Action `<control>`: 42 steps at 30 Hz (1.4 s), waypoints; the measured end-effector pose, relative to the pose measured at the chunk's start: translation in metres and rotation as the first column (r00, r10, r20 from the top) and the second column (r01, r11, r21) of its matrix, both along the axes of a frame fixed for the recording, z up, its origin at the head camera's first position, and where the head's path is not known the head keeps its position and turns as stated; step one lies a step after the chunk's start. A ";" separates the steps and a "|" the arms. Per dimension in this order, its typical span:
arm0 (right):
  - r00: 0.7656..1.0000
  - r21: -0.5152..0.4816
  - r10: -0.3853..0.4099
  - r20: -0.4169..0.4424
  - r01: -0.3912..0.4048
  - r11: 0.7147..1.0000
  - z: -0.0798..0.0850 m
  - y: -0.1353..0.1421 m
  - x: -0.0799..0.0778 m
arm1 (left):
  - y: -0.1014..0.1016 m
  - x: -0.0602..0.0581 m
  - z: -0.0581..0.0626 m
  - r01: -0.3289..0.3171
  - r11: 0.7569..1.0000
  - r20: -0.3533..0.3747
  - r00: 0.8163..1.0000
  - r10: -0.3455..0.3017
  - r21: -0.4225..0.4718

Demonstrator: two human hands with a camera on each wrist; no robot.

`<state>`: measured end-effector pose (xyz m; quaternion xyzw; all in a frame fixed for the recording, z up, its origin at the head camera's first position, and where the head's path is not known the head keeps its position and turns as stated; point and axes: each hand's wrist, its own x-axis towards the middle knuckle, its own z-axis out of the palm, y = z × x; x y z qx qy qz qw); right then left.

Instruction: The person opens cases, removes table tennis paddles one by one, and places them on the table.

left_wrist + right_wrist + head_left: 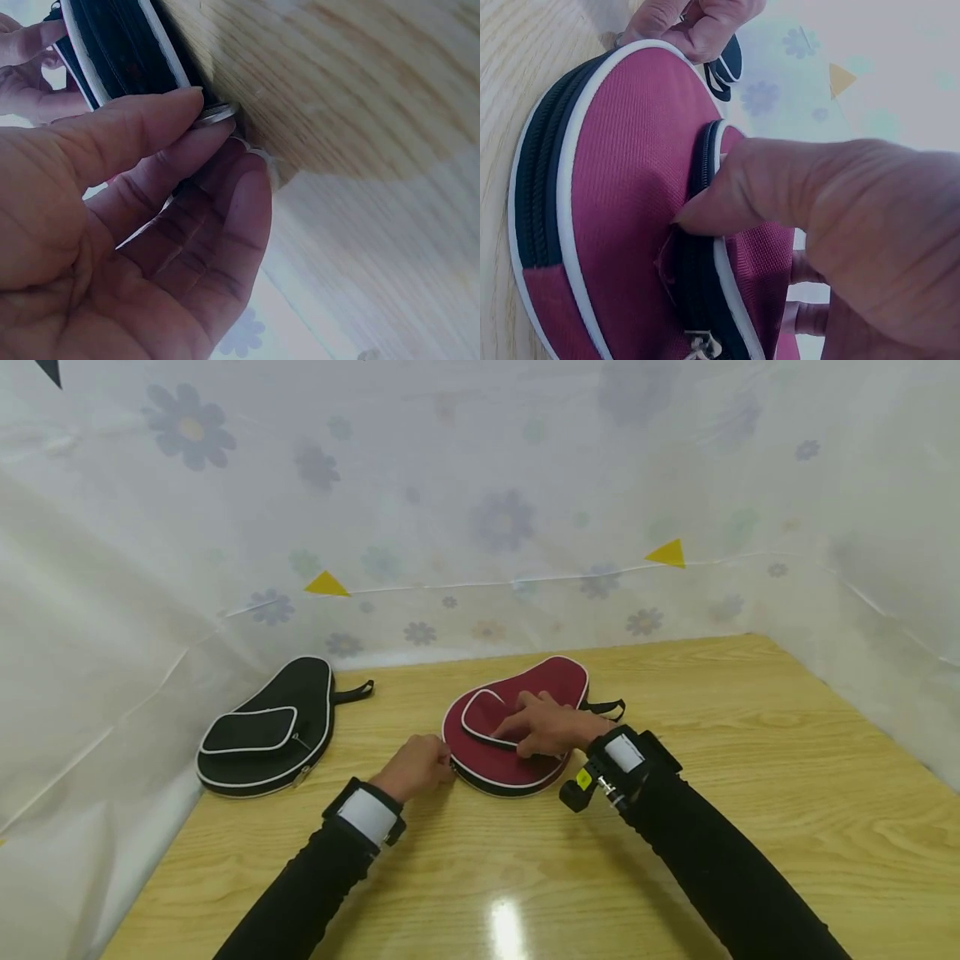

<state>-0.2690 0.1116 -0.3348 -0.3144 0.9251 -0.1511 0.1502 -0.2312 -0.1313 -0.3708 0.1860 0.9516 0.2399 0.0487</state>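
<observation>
A dark red table tennis paddle case (555, 678) with white piping lies flat on the table, its rounded end toward me. At that end's left edge, my left hand (417, 767) pinches a metal zipper pull (217, 114) between thumb and index finger; the other fingers curl loosely below. My right hand (551, 727) rests on the case's raised pocket, fingers spread over its top. In the right wrist view, the right thumb (727, 199) presses against the pocket's dark zipper side, above a small metal pocket slider (703, 345). The main zipper band (544, 180) looks closed there.
A black paddle case (288, 693) with a front pocket and wrist strap lies at the left of the wooden table (750, 760). A black strap loop (606, 707) sticks out right of the red case. A flower-patterned white sheet (480, 485) hangs behind and at the sides.
</observation>
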 end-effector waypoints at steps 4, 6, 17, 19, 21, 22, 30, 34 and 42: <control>1.000 -0.030 -0.004 0.029 0.005 1.000 0.000 0.004 -0.001 | -0.002 -0.001 -0.001 0.011 1.000 -0.027 1.000 -0.012 -0.002; 0.998 -0.053 -0.007 0.054 0.010 0.999 0.000 0.006 0.000 | -0.003 -0.002 -0.001 0.010 1.000 -0.032 0.999 -0.010 -0.003; 0.996 -0.096 -0.013 0.086 0.021 0.995 0.000 0.008 -0.003 | -0.003 -0.003 -0.001 0.020 1.000 -0.021 1.000 -0.020 -0.019; 0.997 -0.102 -0.016 0.071 0.024 0.995 0.000 0.008 -0.002 | -0.003 -0.003 -0.001 0.025 1.000 -0.022 0.999 -0.025 -0.017; 0.999 -0.105 -0.017 0.040 0.021 0.994 -0.001 0.008 -0.002 | -0.003 -0.003 0.000 0.030 0.999 -0.013 0.999 -0.031 -0.014; 1.000 -0.105 -0.014 0.018 0.016 0.994 -0.002 0.008 -0.002 | -0.003 -0.004 0.000 0.034 0.999 -0.005 0.999 -0.034 -0.013; 0.990 -0.122 0.007 -0.141 -0.025 0.992 -0.007 0.009 -0.002 | -0.002 -0.005 0.001 0.061 0.998 -0.012 0.998 -0.062 -0.019; 0.987 -0.125 -0.012 -0.159 -0.008 0.992 -0.009 0.008 0.000 | -0.001 -0.004 0.002 0.046 0.999 -0.002 0.999 -0.046 -0.017; 0.984 -0.084 -0.093 -0.151 0.081 0.993 -0.003 0.000 0.013 | 0.002 -0.001 0.001 0.118 0.993 -0.068 0.990 -0.120 -0.029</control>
